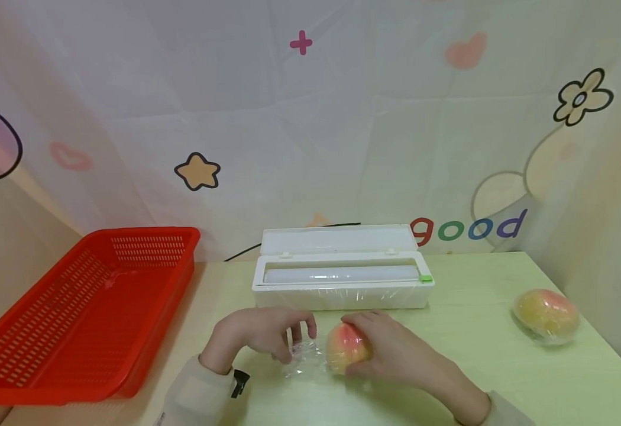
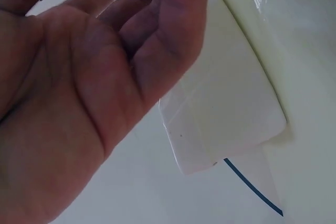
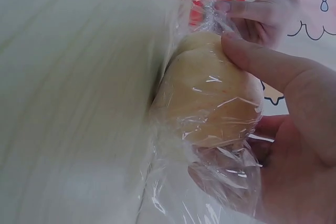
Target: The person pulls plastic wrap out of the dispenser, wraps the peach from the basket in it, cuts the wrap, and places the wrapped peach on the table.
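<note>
A red and yellow peach [image 1: 342,349], covered in clear cling film [image 3: 205,182], sits low at the table top in front of a white box. My right hand [image 1: 395,352] grips it from the right, thumb on the near side and fingers on the far side. Loose film hangs off the peach in the right wrist view. On the other side, my left hand [image 1: 273,331] pinches a twisted, gathered tail of film [image 3: 210,11] between thumb and fingers. The left wrist view shows the palm and curled fingers, with the film mostly hidden.
The white cling film dispenser [image 1: 342,299] stands behind the hands, its lid [image 1: 339,239] raised and a film roll [image 1: 342,274] inside. A red plastic basket [image 1: 156,313] is at the left. Another film-wrapped peach-like fruit [image 1: 547,316] lies near the table's right edge.
</note>
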`<state>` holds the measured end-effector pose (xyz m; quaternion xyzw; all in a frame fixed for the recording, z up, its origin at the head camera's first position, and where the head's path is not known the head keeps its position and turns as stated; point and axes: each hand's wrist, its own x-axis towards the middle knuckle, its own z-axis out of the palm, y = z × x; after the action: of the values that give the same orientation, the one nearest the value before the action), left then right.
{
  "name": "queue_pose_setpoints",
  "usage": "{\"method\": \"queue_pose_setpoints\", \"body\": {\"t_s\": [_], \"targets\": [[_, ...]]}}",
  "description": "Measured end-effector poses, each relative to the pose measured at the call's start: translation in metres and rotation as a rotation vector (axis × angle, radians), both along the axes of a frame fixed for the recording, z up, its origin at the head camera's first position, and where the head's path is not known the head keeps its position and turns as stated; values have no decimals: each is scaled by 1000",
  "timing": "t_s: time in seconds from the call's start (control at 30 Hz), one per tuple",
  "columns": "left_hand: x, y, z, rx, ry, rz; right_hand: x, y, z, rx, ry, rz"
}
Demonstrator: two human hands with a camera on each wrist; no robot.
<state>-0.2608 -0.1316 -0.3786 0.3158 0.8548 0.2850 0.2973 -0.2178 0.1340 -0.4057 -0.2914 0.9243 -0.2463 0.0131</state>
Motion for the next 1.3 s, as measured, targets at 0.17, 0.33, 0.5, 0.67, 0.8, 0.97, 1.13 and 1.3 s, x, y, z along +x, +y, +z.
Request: {"method": "queue_pose_setpoints", "body": {"t_s": [0.17,0.33,0.5,0.67,0.8,0.97,1.13,1.3], "targets": [[-1,-3,1,19,14,19,-3,3,-2,-21,10,-3],[-2,-7,3,-6,93,17,-5,4,-1,-45,-4,-17],[-1,-4,6,51,192,14,-6,4,-1,-92,-29,-45],[6,13,10,93,337,-21,-7,7,-2,-108,26,-19],[14,29,11,65,464,-61,-8,10,-2,-112,85,-1],[20,43,4,35,609,-106,-9,12,-3,-139,106,-12],[22,52,-3,-21,692,-85,-11,14,-3,-199,59,-6],[22,56,-8,-42,738,-62,-13,20,6,-243,6,-26]]}}
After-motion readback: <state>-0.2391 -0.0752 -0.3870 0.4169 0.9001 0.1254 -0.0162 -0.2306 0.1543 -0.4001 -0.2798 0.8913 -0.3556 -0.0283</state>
